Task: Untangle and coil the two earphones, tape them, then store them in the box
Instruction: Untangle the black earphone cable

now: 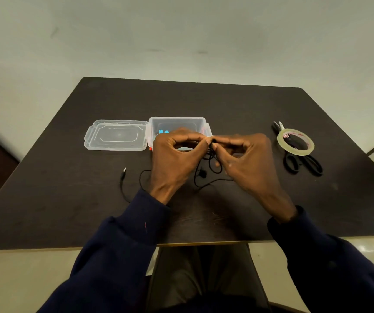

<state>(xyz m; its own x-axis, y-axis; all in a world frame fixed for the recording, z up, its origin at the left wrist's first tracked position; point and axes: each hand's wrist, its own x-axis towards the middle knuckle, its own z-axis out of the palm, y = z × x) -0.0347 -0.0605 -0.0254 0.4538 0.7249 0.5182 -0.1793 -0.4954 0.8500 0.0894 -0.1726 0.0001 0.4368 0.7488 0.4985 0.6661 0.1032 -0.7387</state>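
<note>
1. Sleeves (pixel 113 245), dark navy. Reached in from the near edge, one on each arm, cuffs ending at the wrists.

2. Table (pixel 46 188), dark brown. Bore everything listed below.

3. Black earphone (pixel 213 170). Lay in loose tangled loops on the table under and between the hands, its upper part lifted to the fingertips. Plug (pixel 124 171) rested on the table well left of the left wrist, on a strand curving back toward that wrist. Earbud (pixel 202 175) showed low between the hands; resting or dangling, could not be told.

4. Left hand (pixel 172 163). Raised above the table, thumb and forefinger pinched on the black earphone's cable, remaining fingers curled.

5. Right hand (pixel 247 163). Raised alongside, thumb and forefinger likewise pinched on the cable, tips touching those of the left hand.

6. Scissors (pixel 303 164), black-handled. Lay right of the right hand and apart from it, blades pointing away.

7. Tape roll (pixel 282 141), clear. Lay flat on top of the scissors.

8. Box (pixel 179 120), clear plastic, open. Stood just behind the hands, near wall partly hidden by the left hand. Held small blue pieces (pixel 163 132), not identifiable.

9. Lid (pixel 116 135), clear. Lay flat, touching the box's left side.

10. Wall (pixel 181 30), pale. Rose beyond the table's far edge.
</note>
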